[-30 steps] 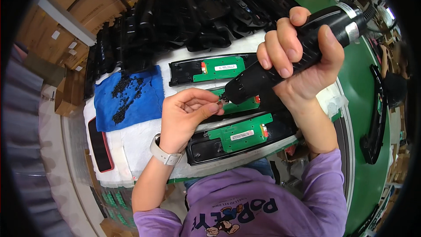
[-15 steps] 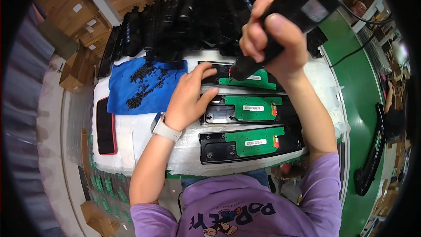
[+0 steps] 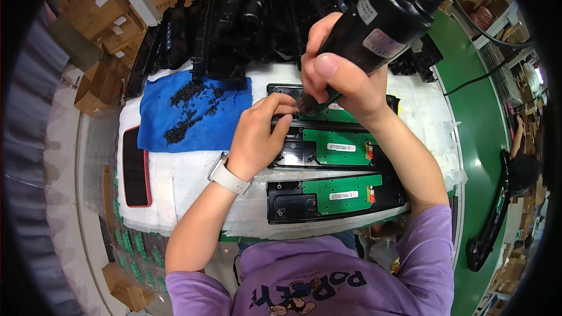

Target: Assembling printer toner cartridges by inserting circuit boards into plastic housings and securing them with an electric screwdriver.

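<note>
My right hand (image 3: pixel 351 79) is wrapped round a black electric screwdriver (image 3: pixel 374 29), its cable leaving at the top right. The tool's tip points down at the left part of the farthest black plastic housing (image 3: pixel 282 90), beside its green circuit board (image 3: pixel 328 114). My left hand (image 3: pixel 257 134), with a watch on a pale strap (image 3: pixel 228 178), rests at that housing's left end. Its fingers reach close to the tip, thumb apart from them. Two more black housings with green boards, the middle one (image 3: pixel 293 155) and the nearest one (image 3: pixel 287 208), lie in front.
Many small black screws (image 3: pixel 186 114) lie on a blue cloth (image 3: pixel 158 96) at left, beside a red-edged phone (image 3: pixel 136 167). A pile of black plastic parts (image 3: pixel 246 29) stands behind. At right, a long black part (image 3: pixel 492 222) lies on a green surface (image 3: pixel 468 99).
The screwdriver and my right hand have shifted left, the tip now nearer the left end of the far housing. My left fingers have drawn in toward the thumb.
</note>
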A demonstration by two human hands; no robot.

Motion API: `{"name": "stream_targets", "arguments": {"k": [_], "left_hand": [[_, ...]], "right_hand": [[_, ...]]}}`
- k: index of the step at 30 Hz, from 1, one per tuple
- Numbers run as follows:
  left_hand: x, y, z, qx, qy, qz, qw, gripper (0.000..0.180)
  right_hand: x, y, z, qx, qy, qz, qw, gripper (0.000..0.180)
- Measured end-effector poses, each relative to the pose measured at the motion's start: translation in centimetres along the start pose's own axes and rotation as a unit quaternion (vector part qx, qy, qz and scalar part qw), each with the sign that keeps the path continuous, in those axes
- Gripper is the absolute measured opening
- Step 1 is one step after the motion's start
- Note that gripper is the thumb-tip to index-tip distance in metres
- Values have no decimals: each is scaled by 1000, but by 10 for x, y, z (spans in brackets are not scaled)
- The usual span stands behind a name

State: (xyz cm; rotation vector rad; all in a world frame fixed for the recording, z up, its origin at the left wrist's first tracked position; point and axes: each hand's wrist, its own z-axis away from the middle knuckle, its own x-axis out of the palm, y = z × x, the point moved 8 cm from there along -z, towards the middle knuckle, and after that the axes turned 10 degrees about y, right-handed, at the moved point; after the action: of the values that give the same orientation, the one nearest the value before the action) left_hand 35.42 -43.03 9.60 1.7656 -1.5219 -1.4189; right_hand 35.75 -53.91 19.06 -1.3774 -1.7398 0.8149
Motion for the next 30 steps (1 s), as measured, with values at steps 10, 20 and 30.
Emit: {"name": "stream_targets", "arguments": {"k": [10, 20, 30], "left_hand": [[-2, 5, 1, 4, 13, 1, 1000, 15], [-2, 0, 2, -17, 8, 21, 1000, 15], [-7, 6, 5, 23, 60, 15, 998, 23]], "right_hand": [[9, -7, 4, -42, -25, 18, 999, 25], [6, -5, 4, -11, -9, 20, 1000, 27], [26, -9, 8, -90, -70, 73, 991, 18]]}}
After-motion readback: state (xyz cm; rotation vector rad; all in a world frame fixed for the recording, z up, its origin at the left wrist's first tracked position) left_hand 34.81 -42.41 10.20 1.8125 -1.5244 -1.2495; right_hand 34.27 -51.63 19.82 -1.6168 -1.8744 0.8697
